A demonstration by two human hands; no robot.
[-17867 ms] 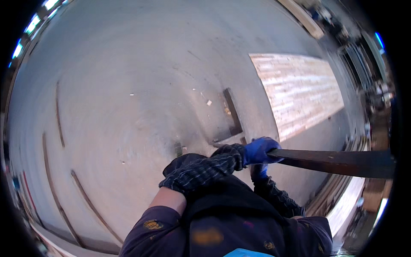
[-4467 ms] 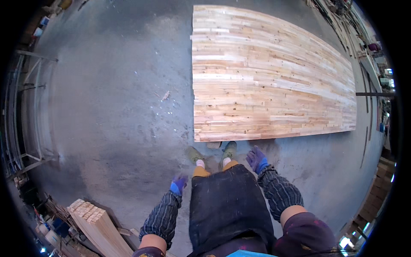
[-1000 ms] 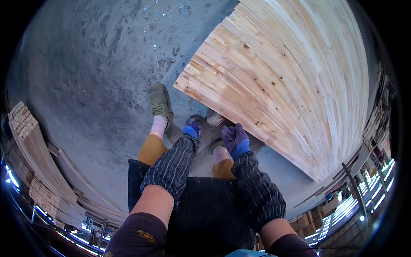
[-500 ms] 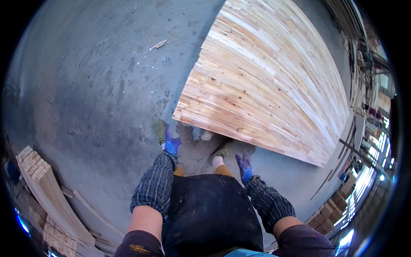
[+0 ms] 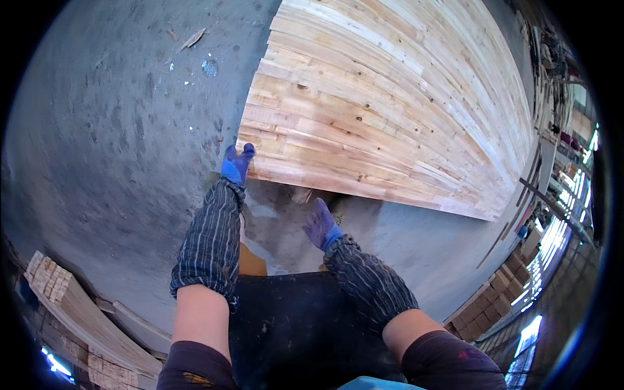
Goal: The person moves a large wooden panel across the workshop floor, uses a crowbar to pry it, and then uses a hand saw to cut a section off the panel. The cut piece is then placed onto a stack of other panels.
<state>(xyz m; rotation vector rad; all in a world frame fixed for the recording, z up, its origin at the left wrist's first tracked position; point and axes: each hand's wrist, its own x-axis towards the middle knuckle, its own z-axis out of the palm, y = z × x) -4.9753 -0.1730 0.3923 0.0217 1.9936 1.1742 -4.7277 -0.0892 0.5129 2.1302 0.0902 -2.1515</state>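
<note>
A broad layer of pale, knotty wooden boards [image 5: 364,110] lies side by side ahead of me, with an uneven left edge. My left hand [image 5: 236,164], in a purple and blue glove, is at the near left corner. Its thumb rests over the top of the nearest board and its other fingers are curled at the board's end, partly hidden. Short of the near edge, my right hand [image 5: 322,226], gloved alike, hangs in the air with its fingers spread and nothing in it. Dark striped sleeve covers are on both forearms.
Bundled wooden strips [image 5: 75,299] lie at the lower left. Stacked wooden blocks [image 5: 484,305] stand at the right, near a long dark bar [image 5: 556,207]. A wood splinter [image 5: 192,39] and white specks lie on the grey concrete floor [image 5: 130,149].
My left hand has reached forward to the corner of the boards. The right hand has swung inward and forward, toward the near edge. The boards sit lower and further left in view.
</note>
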